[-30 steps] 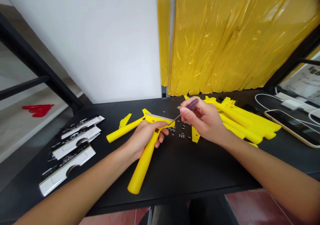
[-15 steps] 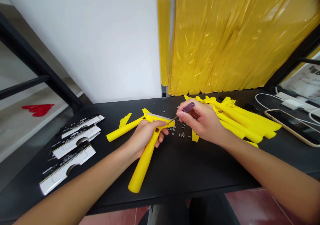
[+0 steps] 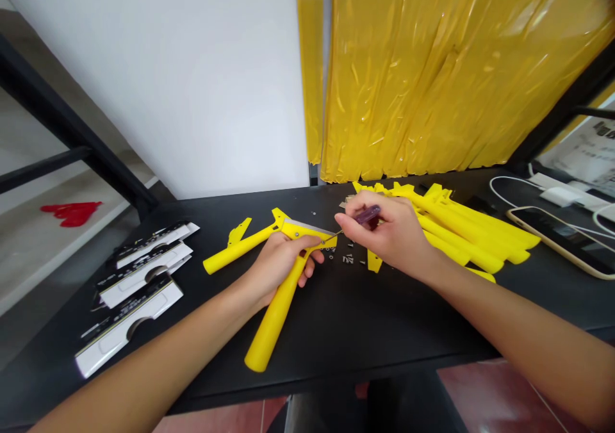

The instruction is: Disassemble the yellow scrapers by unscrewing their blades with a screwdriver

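Note:
My left hand [image 3: 281,266] grips a yellow plastic scraper [image 3: 273,330] by its neck, with the long handle pointing toward me and the metal-edged head [image 3: 307,230] on top. My right hand [image 3: 389,231] pinches a small screwdriver with a purple handle [image 3: 369,215], and its thin shaft reaches the scraper head. Tiny metal screws [image 3: 348,259] lie on the black table [image 3: 360,318] just beyond the scraper. Behind my left hand lies a loose yellow handle piece [image 3: 240,246]. A pile of yellow scraper parts [image 3: 466,234] lies beyond my right hand, partly hidden by it.
Stacked white-and-black packaging cards [image 3: 129,321] lie at the table's left. A phone [image 3: 557,237], white charger [image 3: 560,196] and cables sit at the right. A yellow plastic curtain [image 3: 432,74] and white wall rise behind the table. A red object [image 3: 72,214] lies below left.
My right hand has shifted slightly left and lower, and the screwdriver handle now tilts closer to level. My left hand and the scraper have barely moved.

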Motion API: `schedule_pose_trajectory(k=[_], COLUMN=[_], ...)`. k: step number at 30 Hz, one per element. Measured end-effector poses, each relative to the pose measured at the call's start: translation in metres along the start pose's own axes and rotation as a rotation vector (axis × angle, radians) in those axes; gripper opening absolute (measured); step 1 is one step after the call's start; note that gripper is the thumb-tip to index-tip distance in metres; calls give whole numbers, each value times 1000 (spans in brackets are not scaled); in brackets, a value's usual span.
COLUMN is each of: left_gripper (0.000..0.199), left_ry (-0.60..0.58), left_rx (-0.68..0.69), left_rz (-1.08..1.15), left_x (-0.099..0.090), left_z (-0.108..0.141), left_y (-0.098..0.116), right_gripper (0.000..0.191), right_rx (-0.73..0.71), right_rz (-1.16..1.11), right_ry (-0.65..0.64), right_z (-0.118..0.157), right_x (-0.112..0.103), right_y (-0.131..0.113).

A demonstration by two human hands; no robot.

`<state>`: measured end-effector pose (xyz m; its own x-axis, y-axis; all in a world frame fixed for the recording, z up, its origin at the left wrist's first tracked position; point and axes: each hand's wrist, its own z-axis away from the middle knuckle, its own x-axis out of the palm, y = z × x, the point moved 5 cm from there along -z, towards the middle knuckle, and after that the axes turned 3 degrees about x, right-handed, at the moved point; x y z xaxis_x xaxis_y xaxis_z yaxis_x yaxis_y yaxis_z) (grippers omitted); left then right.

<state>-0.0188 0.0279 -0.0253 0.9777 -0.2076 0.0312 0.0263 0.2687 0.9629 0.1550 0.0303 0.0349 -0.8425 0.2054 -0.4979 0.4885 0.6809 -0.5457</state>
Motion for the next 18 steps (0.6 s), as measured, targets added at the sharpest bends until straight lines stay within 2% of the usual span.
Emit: schedule_pose_trajectory(k=[2, 4, 9, 12, 14, 18], left_gripper=[17, 16, 20, 20, 18, 18], left_ry=[-11, -18, -8, -2, -2, -18], left_rx=[2, -1, -9, 7, 5, -19], left_rz=[0, 5, 28, 42, 40, -2], left_x=[0, 0, -4, -6, -6, -2], left_z=[-1, -2, -6, -9, -9, -5], left_y=[0, -1, -4, -5, -7, -6], right_gripper=[16, 18, 16, 17, 16, 35], right_rx=[78, 133, 173, 104, 17, -59], right_rz=[-115, -231, -371, -276, -140, 46], right_ry=[-28, -62, -211, -260, -202, -72], right_z=[0, 0, 0, 0, -1, -2], right_x=[2, 4, 5, 2, -2, -6], right_y=[5, 9, 9, 4, 0, -2])
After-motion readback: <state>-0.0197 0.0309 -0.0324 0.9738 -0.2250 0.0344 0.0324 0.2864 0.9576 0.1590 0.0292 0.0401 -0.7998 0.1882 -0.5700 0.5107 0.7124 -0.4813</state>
